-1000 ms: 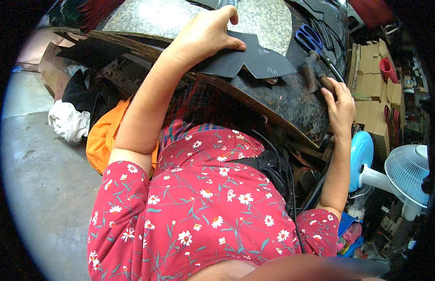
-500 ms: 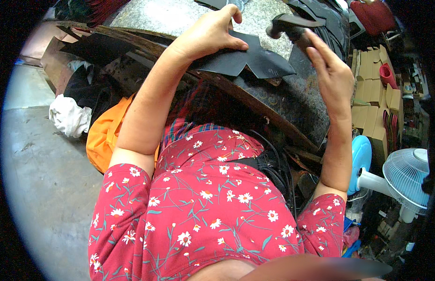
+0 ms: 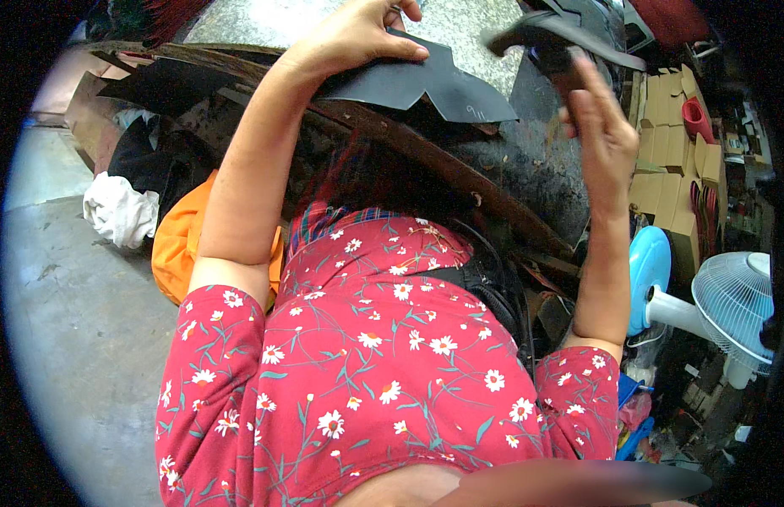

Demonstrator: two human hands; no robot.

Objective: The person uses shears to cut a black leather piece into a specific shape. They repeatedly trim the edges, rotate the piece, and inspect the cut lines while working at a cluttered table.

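My left hand (image 3: 358, 38) is at the top of the view, its thumb pressed on a flat black cut piece (image 3: 434, 80), perhaps leather, with a notch in its near edge and pale marks on it. Its other fingers curl near the top rim, partly cut off; whether anything else is in them I cannot make out. In my right hand (image 3: 603, 127), closed round the handle, is a hammer (image 3: 561, 38) with a dark curved head, raised right of the black piece and blurred by motion. The piece lies over the near edge of a speckled grey stone slab (image 3: 468, 25).
A worn wooden edge (image 3: 426, 165) runs along the bench front. On the right are cardboard boxes (image 3: 666, 144) and a white-and-blue fan (image 3: 734, 308). An orange cloth (image 3: 179, 245) and a white cloth bundle (image 3: 120, 209) are at the left, above a grey floor (image 3: 79, 355).
The hammer has swung, its head turning and shifting to the right. My left hand and the black piece appear slightly further up and left, as does much of the scene.
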